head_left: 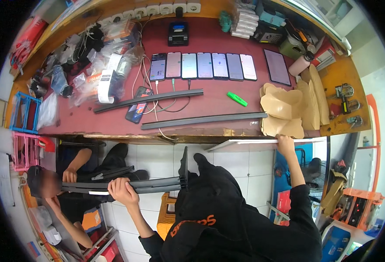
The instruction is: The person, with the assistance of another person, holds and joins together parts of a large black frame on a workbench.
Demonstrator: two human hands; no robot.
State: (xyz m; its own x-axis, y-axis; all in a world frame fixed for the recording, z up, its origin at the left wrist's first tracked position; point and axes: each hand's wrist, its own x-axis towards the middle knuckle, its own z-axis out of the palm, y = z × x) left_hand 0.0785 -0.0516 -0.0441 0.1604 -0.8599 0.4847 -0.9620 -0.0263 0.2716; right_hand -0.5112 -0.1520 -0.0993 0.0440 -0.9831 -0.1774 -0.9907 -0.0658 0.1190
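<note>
A dark red table (pixel 210 39) carries a row of phones (pixel 203 65). Below its edge, the left hand (pixel 123 190) curls around long dark grey strips (pixel 157 184); the right hand (pixel 285 143) pinches a white strip (pixel 245 142) at the table edge.

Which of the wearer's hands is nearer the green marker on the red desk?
Right. The right hand grips a white strip at the desk edge, below the green marker; the left hand holds dark strips lower down.
</note>
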